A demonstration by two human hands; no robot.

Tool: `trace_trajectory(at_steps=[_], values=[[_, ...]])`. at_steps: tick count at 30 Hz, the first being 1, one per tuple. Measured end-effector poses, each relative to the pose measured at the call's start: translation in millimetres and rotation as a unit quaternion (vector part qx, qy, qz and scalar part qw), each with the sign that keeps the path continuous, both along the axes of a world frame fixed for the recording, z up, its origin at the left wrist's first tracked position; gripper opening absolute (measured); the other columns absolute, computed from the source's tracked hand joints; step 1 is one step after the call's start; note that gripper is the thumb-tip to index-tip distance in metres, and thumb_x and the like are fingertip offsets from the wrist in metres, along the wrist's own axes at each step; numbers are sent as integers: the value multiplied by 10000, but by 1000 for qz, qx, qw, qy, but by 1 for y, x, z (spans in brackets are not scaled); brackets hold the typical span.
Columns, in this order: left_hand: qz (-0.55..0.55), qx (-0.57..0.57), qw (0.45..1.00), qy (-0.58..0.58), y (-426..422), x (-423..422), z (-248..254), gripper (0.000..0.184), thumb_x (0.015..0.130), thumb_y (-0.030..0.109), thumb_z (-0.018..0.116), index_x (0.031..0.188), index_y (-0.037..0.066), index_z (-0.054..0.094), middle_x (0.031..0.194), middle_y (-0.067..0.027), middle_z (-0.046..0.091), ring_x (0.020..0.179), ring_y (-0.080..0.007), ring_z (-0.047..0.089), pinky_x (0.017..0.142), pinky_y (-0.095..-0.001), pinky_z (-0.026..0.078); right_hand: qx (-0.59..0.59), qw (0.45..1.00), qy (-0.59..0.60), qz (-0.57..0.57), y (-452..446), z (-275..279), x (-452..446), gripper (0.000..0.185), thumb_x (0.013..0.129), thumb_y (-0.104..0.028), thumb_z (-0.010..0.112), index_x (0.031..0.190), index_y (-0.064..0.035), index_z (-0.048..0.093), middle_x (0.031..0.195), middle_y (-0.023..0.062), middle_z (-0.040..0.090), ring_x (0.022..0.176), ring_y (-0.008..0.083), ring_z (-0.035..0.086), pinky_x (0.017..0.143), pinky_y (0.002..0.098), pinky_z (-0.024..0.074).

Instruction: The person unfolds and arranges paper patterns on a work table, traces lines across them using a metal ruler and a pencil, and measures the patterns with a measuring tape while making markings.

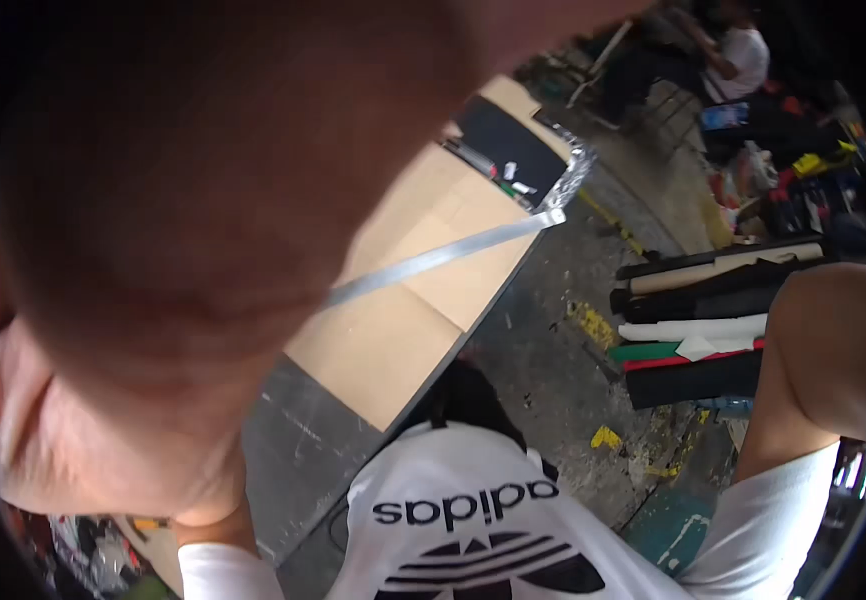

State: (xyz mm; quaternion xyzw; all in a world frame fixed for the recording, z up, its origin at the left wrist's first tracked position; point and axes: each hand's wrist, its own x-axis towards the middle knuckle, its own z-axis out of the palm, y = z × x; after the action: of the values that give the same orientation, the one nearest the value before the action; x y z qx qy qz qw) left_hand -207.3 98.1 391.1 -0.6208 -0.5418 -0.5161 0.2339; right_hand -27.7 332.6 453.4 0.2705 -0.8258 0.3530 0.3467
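Note:
My left arm (253, 190), bent and very close to the camera, fills the upper left as a dark blur; its fingers cannot be made out. Behind it lies a table (298, 450) with a dark top. Brown cardboard sheets (383, 360) rest there, crossed by a long metal ruler (443, 255). My right arm (823, 350) is bent at the right edge, its hand out of the frame. No object shows in either hand.
Rolls of black, white, green and red material (693, 330) lie right of the table. A seated person (743, 60) is at the upper right, near piled items (783, 190). Black material (508, 140) and crumpled foil (578, 175) are at the table's far end.

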Motion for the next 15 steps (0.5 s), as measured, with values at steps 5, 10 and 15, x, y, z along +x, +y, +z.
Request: trace_trajectory(at_steps=[5,10,15], values=[[171,-75,978,-88,76,-58,-12,334,955,118,724,1240,-42,655,993,-99,725,911,-159,704,817,-253,556,-35,997,-7,73,79,-7,-46,329,1049,-308,558,1128,-16,689,970,59,660,797,96,588,624,229,435],[267,-380,816,-346,121,-177,-195,404,889,253,796,1209,22,710,1047,-119,757,901,-192,703,802,-320,547,-65,982,-14,175,160,-22,-95,342,1051,-326,552,1127,-20,685,982,56,656,803,96,589,610,229,429],[392,-362,767,-357,116,-210,-341,399,877,236,781,1218,40,713,1057,-170,718,924,-305,709,833,-384,561,-92,970,-25,224,214,-37,-124,356,1054,-345,545,1127,-25,681,993,54,651,810,96,589,597,229,422]])
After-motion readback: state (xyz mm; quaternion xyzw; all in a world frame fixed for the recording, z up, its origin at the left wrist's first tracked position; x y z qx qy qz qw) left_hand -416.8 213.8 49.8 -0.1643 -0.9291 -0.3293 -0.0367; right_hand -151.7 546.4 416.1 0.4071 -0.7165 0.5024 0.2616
